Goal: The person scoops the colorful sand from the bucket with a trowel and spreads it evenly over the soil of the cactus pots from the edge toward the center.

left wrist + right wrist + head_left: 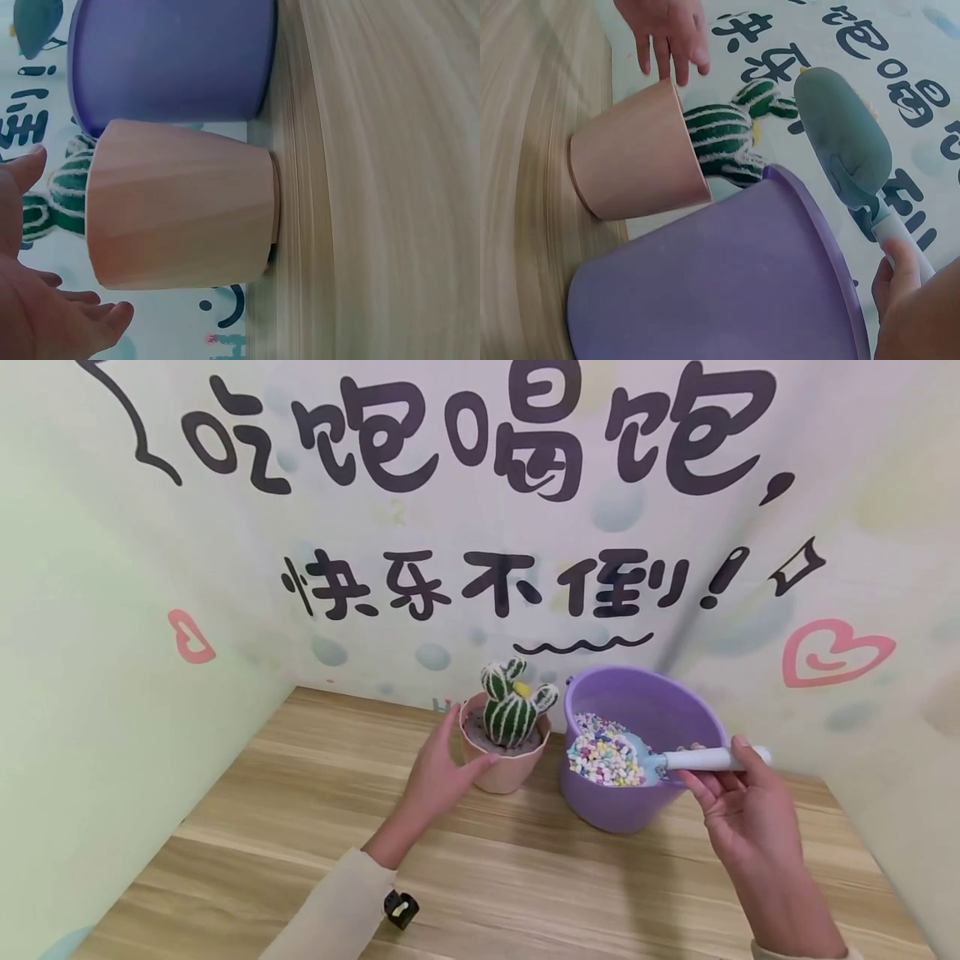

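A pink pot (507,770) holds a green knitted-looking cactus (513,717) with white stripes, set in grey filling. My left hand (442,762) is at the pot's left rim with fingers and thumb spread; in the left wrist view the hand (52,292) does not grip it. Over the purple bucket (607,806), my right hand (757,814) holds a small trowel by its white handle (701,759). Its light blue scoop (637,752) carries a heap of multicoloured pellets (606,760). In the right wrist view the scoop's underside (844,135) shows above the bucket rim.
More pellets (596,724) lie inside the bucket. Pot and bucket stand side by side on a wood-grain table (495,885), close to a back wall (420,518) with black lettering. A black band (401,910) is at the left wrist.
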A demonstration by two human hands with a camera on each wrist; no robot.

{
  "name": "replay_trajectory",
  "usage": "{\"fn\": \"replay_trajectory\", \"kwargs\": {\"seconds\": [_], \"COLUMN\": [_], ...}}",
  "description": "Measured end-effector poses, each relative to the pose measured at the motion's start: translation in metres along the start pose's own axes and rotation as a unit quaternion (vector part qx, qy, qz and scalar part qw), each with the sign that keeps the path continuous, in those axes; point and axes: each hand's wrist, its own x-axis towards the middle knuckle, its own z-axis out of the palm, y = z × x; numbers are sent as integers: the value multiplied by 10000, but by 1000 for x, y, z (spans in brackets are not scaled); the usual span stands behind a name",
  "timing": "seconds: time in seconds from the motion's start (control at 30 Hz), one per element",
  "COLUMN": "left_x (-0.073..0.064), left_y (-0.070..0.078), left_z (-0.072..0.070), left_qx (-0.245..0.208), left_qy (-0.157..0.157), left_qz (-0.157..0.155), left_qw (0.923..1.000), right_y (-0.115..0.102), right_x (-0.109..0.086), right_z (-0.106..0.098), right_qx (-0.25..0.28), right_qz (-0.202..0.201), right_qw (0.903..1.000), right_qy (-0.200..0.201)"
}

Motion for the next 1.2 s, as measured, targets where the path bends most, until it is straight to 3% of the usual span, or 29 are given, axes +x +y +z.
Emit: {"fn": "replay_trajectory", "kwargs": {"seconds": [0.27, 0.4, 0.6, 0.87, 1.2], "left_x": [14, 19, 27, 28, 29], "left_y": [-6, -8, -14, -22, -24], "left_z": [8, 11, 18, 23, 24], "left_qx": [120, 119, -52, -64, -228], "left_qy": [-313, -411, -500, -570, -438], "left_qz": [-276, -230, 105, -262, -154], "left_qw": [9991, 9988, 9987, 9980, 9987], "right_y": [13, 18, 25, 29, 36], "right_x": [-9, -12, -17, -18, -20], "right_z": [-1, -2, -4, -5, -5], "right_qx": [-26, -78, -34, -27, -5], "right_qz": [-90, -118, -97, -75, -124], "right_qw": [10000, 9999, 9999, 9999, 9996], "right_qy": [-9, -15, 34, 135, 265]}}
